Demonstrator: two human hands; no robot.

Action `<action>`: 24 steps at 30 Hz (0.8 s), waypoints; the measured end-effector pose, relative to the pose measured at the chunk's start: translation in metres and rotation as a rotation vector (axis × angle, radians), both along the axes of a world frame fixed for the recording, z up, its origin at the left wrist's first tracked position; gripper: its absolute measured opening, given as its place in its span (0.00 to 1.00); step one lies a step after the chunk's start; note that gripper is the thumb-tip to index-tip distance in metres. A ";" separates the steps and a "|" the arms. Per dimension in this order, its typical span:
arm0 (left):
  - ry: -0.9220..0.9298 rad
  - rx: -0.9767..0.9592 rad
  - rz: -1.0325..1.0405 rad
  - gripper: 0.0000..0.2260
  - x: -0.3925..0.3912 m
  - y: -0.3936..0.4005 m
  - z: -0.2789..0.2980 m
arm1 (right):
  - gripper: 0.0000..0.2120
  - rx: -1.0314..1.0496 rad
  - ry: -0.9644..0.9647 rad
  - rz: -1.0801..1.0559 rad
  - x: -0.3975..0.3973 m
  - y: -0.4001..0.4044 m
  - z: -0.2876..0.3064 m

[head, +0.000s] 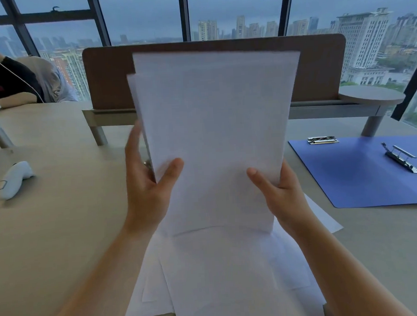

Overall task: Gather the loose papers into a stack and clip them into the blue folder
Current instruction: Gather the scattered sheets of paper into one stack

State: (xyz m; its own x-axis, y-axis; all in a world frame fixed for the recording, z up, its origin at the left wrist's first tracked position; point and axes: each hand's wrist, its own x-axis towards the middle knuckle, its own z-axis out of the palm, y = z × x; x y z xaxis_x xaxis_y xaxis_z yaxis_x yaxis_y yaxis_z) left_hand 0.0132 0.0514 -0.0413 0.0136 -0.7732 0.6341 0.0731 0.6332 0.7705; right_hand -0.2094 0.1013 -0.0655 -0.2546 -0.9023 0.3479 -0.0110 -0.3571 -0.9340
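I hold a stack of white papers (215,133) upright above the table, its sheets slightly uneven at the top left. My left hand (150,185) grips its lower left edge, thumb in front. My right hand (280,197) grips the lower right edge, thumb on the front sheet. Several more loose papers (229,278) lie spread on the table beneath the stack. The blue folder (365,180) lies open flat to the right, with a metal clip (401,158) on its inner face and a second metal clip (322,140) at its far left corner.
A white controller (14,179) lies on the table at the left. A brown divider panel (105,78) with a shelf stands behind the stack. Another person sits at the far left (5,82). Windows run along the back.
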 end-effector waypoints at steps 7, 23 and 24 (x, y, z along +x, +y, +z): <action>0.031 0.415 -0.231 0.07 0.002 0.000 -0.026 | 0.07 0.121 -0.132 0.017 0.002 0.005 -0.003; 0.399 1.056 -0.116 0.10 0.015 -0.031 -0.045 | 0.20 0.632 -0.163 -0.100 -0.010 -0.013 -0.012; 0.405 1.059 -0.121 0.09 0.013 -0.030 -0.044 | 0.20 0.652 -0.145 -0.091 -0.009 -0.013 -0.012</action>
State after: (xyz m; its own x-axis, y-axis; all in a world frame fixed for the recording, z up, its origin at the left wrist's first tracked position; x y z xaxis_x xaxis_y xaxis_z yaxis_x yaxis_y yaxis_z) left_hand 0.0265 0.0218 -0.0856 -0.0428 -0.9274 -0.3715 0.4545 -0.3493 0.8194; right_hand -0.2183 0.0885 -0.0780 -0.3427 -0.8888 -0.3043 0.1279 0.2768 -0.9524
